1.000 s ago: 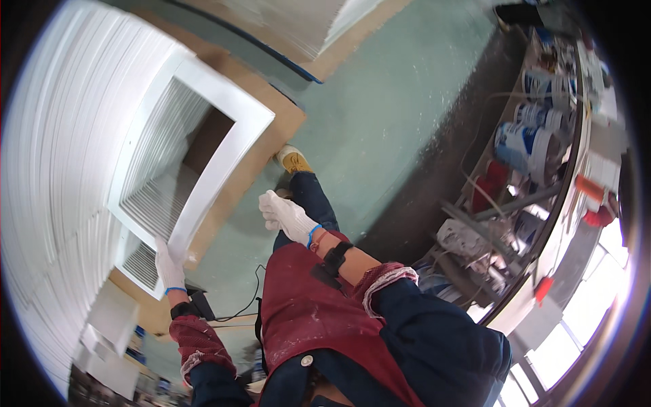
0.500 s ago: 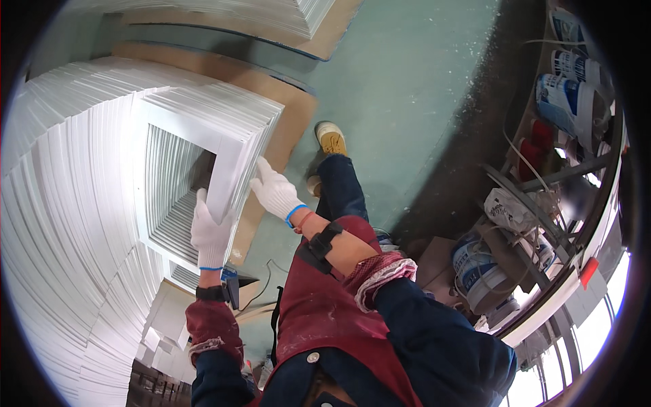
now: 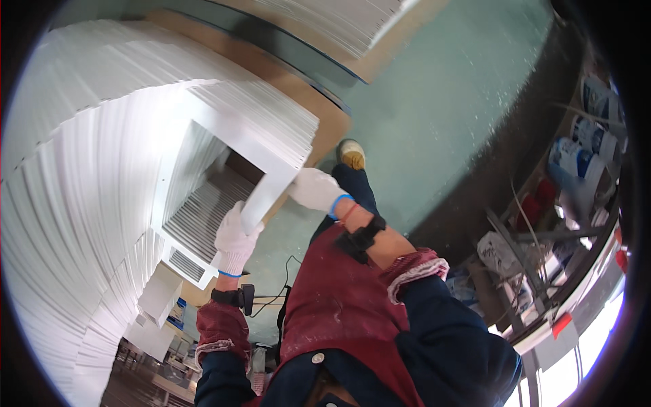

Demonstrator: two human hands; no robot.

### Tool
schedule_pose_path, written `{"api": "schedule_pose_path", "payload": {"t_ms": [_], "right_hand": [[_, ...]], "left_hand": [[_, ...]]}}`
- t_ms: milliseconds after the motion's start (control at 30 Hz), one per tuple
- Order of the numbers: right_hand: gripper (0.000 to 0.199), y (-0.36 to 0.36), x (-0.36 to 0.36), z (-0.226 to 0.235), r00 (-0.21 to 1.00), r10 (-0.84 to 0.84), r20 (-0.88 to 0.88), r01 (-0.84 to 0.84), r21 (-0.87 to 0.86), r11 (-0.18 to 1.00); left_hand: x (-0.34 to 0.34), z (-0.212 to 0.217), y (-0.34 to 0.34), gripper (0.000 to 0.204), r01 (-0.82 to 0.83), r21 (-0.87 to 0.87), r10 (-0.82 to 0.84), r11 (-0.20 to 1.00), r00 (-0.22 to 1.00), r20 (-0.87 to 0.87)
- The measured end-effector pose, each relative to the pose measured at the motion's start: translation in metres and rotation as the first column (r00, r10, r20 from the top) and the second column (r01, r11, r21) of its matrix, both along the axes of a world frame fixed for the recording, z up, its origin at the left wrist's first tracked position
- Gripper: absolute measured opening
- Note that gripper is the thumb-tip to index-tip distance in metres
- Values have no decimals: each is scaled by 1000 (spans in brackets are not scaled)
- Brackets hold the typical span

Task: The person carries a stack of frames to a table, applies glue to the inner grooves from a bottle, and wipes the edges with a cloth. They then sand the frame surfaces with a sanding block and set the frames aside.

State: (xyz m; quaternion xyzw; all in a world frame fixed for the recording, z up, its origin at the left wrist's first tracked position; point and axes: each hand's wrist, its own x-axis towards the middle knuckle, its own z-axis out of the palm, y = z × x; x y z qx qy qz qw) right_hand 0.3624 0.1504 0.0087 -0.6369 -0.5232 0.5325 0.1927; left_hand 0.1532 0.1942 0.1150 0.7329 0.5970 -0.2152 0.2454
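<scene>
1. The white frame [image 3: 274,182] lies atop the stack [image 3: 277,108] at our left.
2. Our left hand [image 3: 237,236] curls around its right bar; our right hand [image 3: 317,189] meets the outer edge, its grip hidden: we cannot tell.
3. We judge it light, stiff, smooth, best held by opposite bars.

There are two gloved hands [image 3: 236,237] [image 3: 316,190], two wrist straps [image 3: 232,296] [image 3: 363,237], one apron [image 3: 339,308], one visible shoe [image 3: 352,155], many frames [image 3: 251,146].
</scene>
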Motion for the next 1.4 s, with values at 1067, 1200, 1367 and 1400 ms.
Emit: {"api": "schedule_pose_path", "payload": {"t_ms": [1067,1200,1367,1400], "right_hand": [[64,34,53,38,971,29,236,-63,137,989],[72,38,52,39,957,-278,-84,268,-111,957],[78,52,51,37,992,-70,-105,35,-301,953],[72,41,43,41,976,-213,-37,194,-287,938]], "left_hand": [[-224,-22,-33,65,-761,-504,800,408,31,599],[-220,-27,-33,71,-806,-368,736,463,118,667],[-242,-98,-53,76,-400,467,113,789,841,530],[-238,-88,-51,76,-436,463,132,772,822,553]]}}
